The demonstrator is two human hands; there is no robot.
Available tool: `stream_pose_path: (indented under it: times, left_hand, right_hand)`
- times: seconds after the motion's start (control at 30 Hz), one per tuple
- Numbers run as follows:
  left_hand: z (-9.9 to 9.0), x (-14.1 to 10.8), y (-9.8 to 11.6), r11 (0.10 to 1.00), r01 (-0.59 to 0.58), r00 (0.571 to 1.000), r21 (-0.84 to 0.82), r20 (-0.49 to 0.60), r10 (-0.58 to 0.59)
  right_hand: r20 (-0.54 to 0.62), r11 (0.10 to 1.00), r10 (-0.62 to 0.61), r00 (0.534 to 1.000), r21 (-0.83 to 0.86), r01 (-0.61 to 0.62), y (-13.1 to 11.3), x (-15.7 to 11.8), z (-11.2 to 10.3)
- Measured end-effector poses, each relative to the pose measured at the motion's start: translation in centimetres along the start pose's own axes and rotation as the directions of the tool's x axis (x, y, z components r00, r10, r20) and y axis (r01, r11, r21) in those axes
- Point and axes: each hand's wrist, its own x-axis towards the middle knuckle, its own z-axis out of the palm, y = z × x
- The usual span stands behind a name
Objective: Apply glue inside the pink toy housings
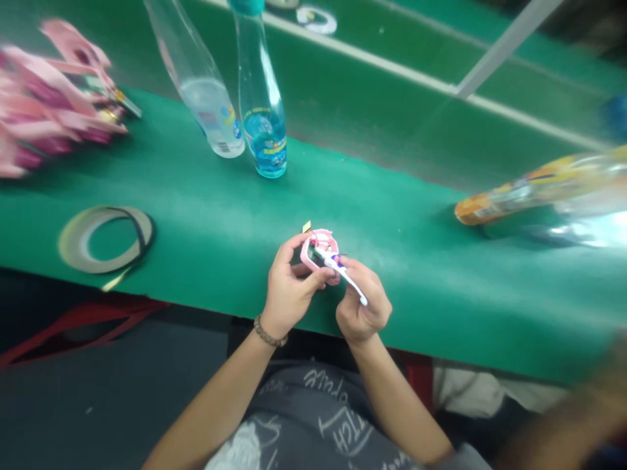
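Observation:
My left hand is closed around a small pink plastic casing, its thumb along the near edge. Inside the casing sit a dark green circuit board and thin wires, and a small yellowish tab sticks up at its far side. In my right hand is a slim white curved piece, pinched between thumb and fingers. Its far end reaches over the open casing, next to a bit of blue; its exact kind I cannot make out. Both hands are just above the green table's near edge.
A roll of tape lies at left on the green table. Blurred pink casings are heaped behind it. Two bottles stand ahead, and wrapped packages lie at right. A blurred arm shows at lower right.

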Motion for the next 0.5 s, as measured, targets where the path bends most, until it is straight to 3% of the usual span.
stream_pose_path:
  times: [0.17,0.3,0.4,0.5]
  left_hand:
    - [0.0,0.0,-0.1,1.000,0.006,1.000,-0.001,0.002,-0.006]
    - [0.0,0.0,-0.1,1.000,-0.005,1.000,-0.008,0.009,0.005]
    - [-0.1,0.0,0.0,1.000,-0.011,1.000,-0.014,0.015,0.012]
    - [-0.1,0.0,0.1,1.000,-0.010,1.000,-0.013,0.013,0.010]
  right_hand:
    - [0.008,1.000,-0.012,1.000,-0.021,0.012,0.0,0.0,0.1]
    - [0.015,0.997,0.053,0.998,-0.050,-0.053,0.1,-0.2,0.0]
    - [-0.062,0.979,0.202,0.978,0.015,-0.201,0.4,-0.3,-0.5]
    - [-0.132,0.902,0.423,0.897,0.163,-0.401,0.9,-0.2,-1.3]
